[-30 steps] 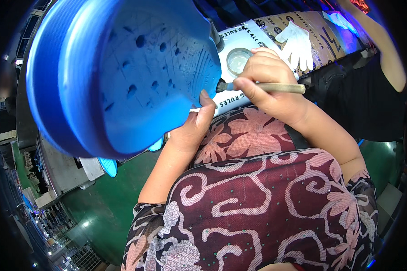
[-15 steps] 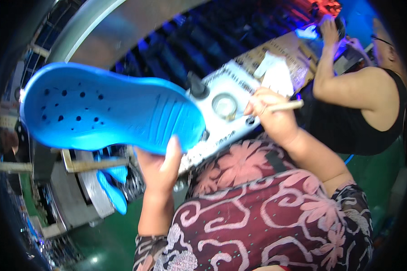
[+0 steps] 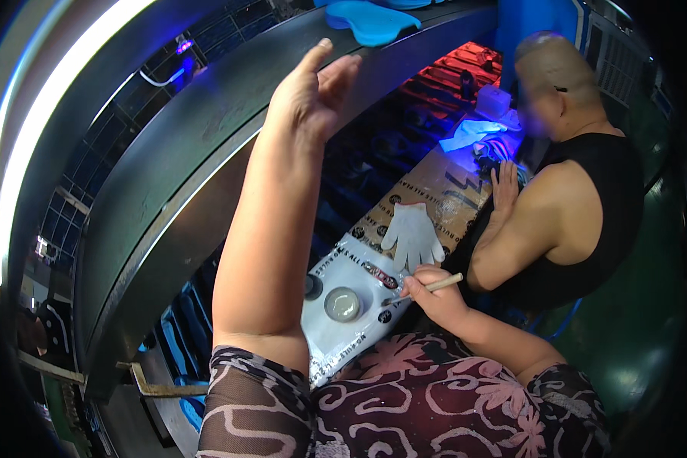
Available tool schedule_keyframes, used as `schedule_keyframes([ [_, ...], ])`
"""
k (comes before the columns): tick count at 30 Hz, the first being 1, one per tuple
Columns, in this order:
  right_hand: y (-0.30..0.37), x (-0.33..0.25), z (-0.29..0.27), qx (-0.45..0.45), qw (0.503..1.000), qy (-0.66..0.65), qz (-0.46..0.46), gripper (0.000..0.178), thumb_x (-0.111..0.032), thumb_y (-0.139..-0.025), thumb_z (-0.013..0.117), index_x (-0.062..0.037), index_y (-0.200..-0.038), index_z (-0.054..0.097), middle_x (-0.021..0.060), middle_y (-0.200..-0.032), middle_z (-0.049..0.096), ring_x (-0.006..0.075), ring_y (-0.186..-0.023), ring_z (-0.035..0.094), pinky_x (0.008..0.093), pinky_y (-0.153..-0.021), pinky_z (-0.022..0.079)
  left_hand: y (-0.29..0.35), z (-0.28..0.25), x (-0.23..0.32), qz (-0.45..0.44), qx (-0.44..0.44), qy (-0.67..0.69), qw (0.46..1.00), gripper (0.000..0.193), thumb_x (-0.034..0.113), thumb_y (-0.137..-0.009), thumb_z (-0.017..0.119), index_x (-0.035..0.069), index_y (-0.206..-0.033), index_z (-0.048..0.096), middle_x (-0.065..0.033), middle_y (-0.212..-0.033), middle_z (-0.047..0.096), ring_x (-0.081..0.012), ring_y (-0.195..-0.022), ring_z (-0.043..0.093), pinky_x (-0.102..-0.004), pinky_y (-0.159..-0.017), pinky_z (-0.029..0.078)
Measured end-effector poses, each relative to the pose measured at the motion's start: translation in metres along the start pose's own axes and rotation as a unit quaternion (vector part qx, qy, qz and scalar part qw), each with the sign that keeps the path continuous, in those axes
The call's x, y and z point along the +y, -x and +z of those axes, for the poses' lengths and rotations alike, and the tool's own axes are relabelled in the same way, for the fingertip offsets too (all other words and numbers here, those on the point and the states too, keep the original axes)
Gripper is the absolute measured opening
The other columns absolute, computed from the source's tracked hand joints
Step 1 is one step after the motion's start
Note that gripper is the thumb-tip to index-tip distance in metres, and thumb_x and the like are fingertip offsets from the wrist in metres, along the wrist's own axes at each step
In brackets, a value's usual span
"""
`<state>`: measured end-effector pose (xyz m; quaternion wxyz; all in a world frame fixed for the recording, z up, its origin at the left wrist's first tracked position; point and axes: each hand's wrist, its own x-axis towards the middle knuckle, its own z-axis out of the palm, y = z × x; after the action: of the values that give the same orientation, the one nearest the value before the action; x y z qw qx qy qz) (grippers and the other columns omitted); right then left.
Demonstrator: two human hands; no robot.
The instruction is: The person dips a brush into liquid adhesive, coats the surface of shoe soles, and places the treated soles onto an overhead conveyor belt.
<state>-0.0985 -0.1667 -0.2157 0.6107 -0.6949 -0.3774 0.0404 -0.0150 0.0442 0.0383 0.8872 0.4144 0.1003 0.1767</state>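
Observation:
My left hand (image 3: 313, 95) is stretched out over the curved dark conveyor, open, with thumb and fingers apart and nothing in it. Just beyond its fingers, a blue shoe sole (image 3: 370, 23) lies on the belt, apart from the hand. A thin brush with a pale wooden handle (image 3: 444, 282) is gripped in my right hand (image 3: 437, 301), low over the white-covered bench. The brush's tip points left, toward a small round cup (image 3: 343, 304) of pale liquid. A dark small container (image 3: 313, 286) stands beside the cup, partly hidden by my left forearm.
The conveyor (image 3: 183, 160) curves along the left and far side. White work glove (image 3: 414, 235) lies on the printed bench covering (image 3: 336, 343). A co-worker (image 3: 565, 191) in a black sleeveless top sits close on the right. More blue pieces (image 3: 187, 324) are at lower left.
My left hand has let go of the large blue sole and moved up and away over the conveyor. My view has swung left and up; the right hand keeps the brush.

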Motion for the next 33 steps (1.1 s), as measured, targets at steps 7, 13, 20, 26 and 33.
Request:
schedule_keyframes([
  [7, 0.006, 0.019, -0.015, 0.013, 0.997, -0.031, 0.066, 0.025, -0.017, -0.088, 0.058, -0.0024, -0.068, 0.064, 0.0100, -0.063, 0.060, 0.0234, -0.060, 0.057, 0.0340, -0.058, 0.043, 0.063, -0.038, -0.055, 0.109, -0.116, -0.126, 0.979, 0.046, 0.025, -0.089, 0.061, 0.002, -0.125, 0.045, -0.0126, -0.085, 0.059, -0.0217, -0.072, 0.061, -0.0321, -0.069, 0.051],
  [13, 0.011, 0.021, 0.005, -0.036, 0.988, -0.103, 0.107, 0.029, -0.022, -0.091, 0.057, -0.0010, -0.073, 0.065, 0.0080, -0.066, 0.061, 0.0158, -0.061, 0.056, 0.0303, -0.057, 0.044, 0.223, -0.276, -0.081, -0.015, 0.103, -0.648, 0.755, 0.047, 0.016, -0.082, 0.065, 0.007, -0.126, 0.050, -0.0088, -0.075, 0.061, -0.0124, -0.060, 0.056, -0.0272, -0.058, 0.047],
  [20, 0.012, 0.012, 0.043, -0.116, 0.971, -0.154, 0.144, 0.029, -0.023, -0.093, 0.055, -0.0023, -0.075, 0.065, 0.0023, -0.069, 0.059, 0.0084, -0.064, 0.052, 0.0237, -0.059, 0.042, 0.441, -0.434, -0.099, -0.284, 0.374, -0.749, 0.468, 0.081, 0.053, -0.072, 0.066, 0.003, -0.131, 0.040, -0.0262, -0.107, 0.061, -0.0406, -0.100, 0.059, -0.0446, -0.086, 0.046],
  [26, 0.007, 0.001, 0.064, -0.131, 0.969, -0.111, 0.177, 0.027, -0.022, -0.092, 0.054, -0.0038, -0.076, 0.066, 0.0006, -0.069, 0.059, 0.0081, -0.064, 0.051, 0.0238, -0.061, 0.043, 0.449, -0.483, -0.152, -0.087, 0.451, -0.466, 0.756, 0.072, 0.014, -0.077, 0.069, 0.000, -0.135, 0.029, -0.0171, -0.110, 0.058, -0.0235, -0.090, 0.060, -0.0340, -0.068, 0.052],
  [33, 0.012, 0.004, 0.058, -0.066, 0.976, -0.111, 0.177, 0.031, -0.023, -0.094, 0.051, -0.0017, -0.074, 0.062, 0.0010, -0.068, 0.057, 0.0080, -0.064, 0.047, 0.0226, -0.062, 0.038, 0.417, -0.476, -0.137, -0.077, 0.422, 0.047, 0.902, 0.030, 0.007, -0.080, 0.063, 0.009, -0.108, 0.050, -0.0036, -0.081, 0.056, -0.0120, -0.059, 0.052, -0.0221, -0.046, 0.041],
])
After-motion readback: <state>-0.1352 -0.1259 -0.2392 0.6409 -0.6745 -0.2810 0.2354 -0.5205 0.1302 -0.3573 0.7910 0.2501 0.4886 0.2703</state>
